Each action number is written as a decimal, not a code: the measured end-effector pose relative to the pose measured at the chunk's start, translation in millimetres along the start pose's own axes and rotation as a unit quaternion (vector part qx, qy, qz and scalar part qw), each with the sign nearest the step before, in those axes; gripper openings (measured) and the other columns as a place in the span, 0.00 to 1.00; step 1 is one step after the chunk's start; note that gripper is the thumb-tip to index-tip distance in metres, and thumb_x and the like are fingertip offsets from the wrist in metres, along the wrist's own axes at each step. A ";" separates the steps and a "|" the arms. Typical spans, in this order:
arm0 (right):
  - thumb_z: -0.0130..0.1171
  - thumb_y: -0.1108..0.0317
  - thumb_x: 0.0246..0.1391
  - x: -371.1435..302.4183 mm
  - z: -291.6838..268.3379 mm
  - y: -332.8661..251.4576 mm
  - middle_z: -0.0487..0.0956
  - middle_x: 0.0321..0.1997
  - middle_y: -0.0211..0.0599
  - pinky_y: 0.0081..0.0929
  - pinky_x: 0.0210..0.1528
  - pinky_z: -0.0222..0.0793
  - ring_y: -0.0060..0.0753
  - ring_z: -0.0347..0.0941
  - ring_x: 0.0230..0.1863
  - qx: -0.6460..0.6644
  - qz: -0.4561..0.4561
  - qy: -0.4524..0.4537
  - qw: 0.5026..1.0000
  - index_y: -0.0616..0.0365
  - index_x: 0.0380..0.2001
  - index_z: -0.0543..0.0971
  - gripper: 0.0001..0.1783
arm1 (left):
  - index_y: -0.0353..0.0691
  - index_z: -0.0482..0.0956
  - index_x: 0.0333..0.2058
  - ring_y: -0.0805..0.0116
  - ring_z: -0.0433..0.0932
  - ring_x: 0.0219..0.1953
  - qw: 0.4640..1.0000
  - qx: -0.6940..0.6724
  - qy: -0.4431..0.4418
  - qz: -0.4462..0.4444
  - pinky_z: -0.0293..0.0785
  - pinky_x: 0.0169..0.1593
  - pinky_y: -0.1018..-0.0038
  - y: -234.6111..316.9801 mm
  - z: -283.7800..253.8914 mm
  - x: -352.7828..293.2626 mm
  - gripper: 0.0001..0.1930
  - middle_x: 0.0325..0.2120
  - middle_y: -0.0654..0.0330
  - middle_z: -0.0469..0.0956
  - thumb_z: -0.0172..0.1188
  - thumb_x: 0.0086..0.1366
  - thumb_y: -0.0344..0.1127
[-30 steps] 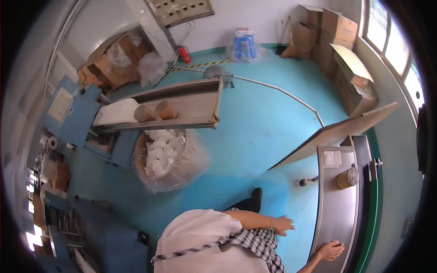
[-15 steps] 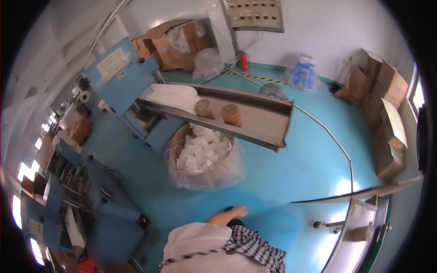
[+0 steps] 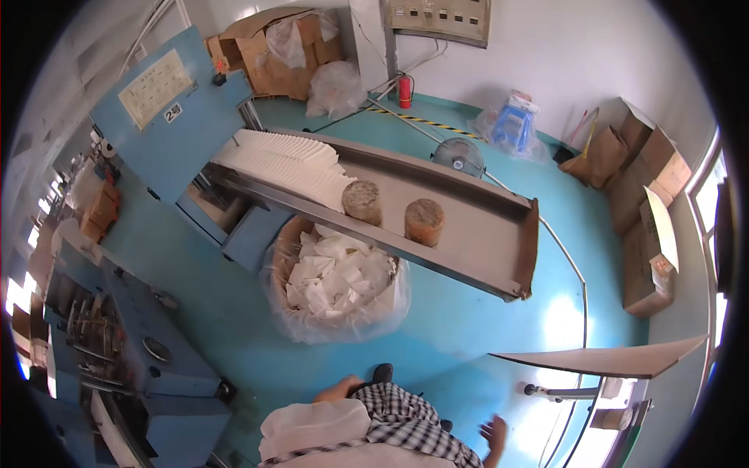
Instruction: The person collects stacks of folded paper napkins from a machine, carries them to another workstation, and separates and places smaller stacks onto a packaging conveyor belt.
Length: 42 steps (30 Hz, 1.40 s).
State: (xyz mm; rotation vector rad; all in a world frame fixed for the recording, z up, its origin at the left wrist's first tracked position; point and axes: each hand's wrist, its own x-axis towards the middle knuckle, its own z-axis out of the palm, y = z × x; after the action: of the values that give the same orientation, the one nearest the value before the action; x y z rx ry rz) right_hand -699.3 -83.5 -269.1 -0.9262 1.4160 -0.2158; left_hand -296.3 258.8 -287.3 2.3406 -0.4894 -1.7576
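Note:
My left hand point(image 3: 349, 384) hangs low in front of my body, beside my checked shirt; its fingers cannot be made out. Lower right, my right hand point(image 3: 494, 434) is apart from everything, its fingers spread and holding nothing. Ahead, a long metal trough point(image 3: 491, 234) slopes out of a blue machine point(image 3: 168, 101). In the trough lies a row of white folded sheets point(image 3: 285, 168), with two brown round blocks point(image 3: 362, 203) standing after it. Beneath the trough, a bag-lined container point(image 3: 339, 324) holds crumpled white scraps point(image 3: 335, 273). Neither hand touches these.
Another blue machine point(image 3: 179, 374) stands close on my left. To the right are a cardboard sheet point(image 3: 608, 356) and stacked cartons point(image 3: 647, 257). A floor fan point(image 3: 458, 156), a blue stool point(image 3: 513, 129) and a red fire extinguisher point(image 3: 404, 92) are farther back. A pipe point(image 3: 583, 312) runs along the floor.
The trough and bag-lined container look nearer and larger. My left hand has swung back leftward from in front of me, and my right hand has come into view at the lower right.

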 end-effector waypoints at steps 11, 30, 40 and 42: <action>0.63 0.55 0.57 -61.2 324.9 -154.1 0.81 0.47 0.51 0.40 0.47 0.76 0.49 0.80 0.45 -0.442 -0.460 -0.326 0.698 0.59 0.53 0.76 0.26 | 0.42 0.79 0.43 0.58 0.82 0.33 0.890 -0.154 0.346 0.253 0.77 0.39 0.65 62.4 -152.0 15.0 0.13 0.31 0.53 0.83 0.60 0.66 0.43; 0.64 0.77 0.52 -146.4 404.5 -400.0 0.77 0.49 0.48 0.34 0.47 0.74 0.49 0.75 0.49 -0.259 -0.658 -0.184 0.683 0.62 0.42 0.79 0.13 | 0.54 0.62 0.63 0.40 0.41 0.72 0.710 0.139 0.680 0.119 0.47 0.63 0.38 196.3 -539.0 -128.7 0.43 0.71 0.49 0.38 0.68 0.46 0.32; 0.74 0.62 0.40 -79.5 437.8 -455.7 0.62 0.66 0.57 0.51 0.59 0.64 0.61 0.63 0.62 -0.433 -0.594 -0.226 0.639 0.48 0.66 0.64 0.48 | 0.54 0.68 0.58 0.38 0.27 0.74 0.818 0.323 0.461 -0.119 0.32 0.67 0.31 228.4 -592.5 -69.9 0.32 0.73 0.49 0.28 0.63 0.51 0.32; 0.73 0.63 0.39 -62.2 442.7 -467.4 0.67 0.62 0.57 0.48 0.49 0.70 0.56 0.72 0.52 -0.457 -0.604 -0.242 0.606 0.39 0.69 0.62 0.51 | 0.55 0.71 0.56 0.40 0.30 0.74 0.806 0.329 0.485 -0.079 0.34 0.67 0.32 212.2 -604.3 -71.6 0.30 0.74 0.51 0.30 0.63 0.52 0.29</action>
State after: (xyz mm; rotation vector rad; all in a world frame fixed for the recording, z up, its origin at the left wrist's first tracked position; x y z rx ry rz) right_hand -132.7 -161.0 32.8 -2.5132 0.0425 -0.1861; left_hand 230.4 52.4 21.6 3.3607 -0.7766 -0.1647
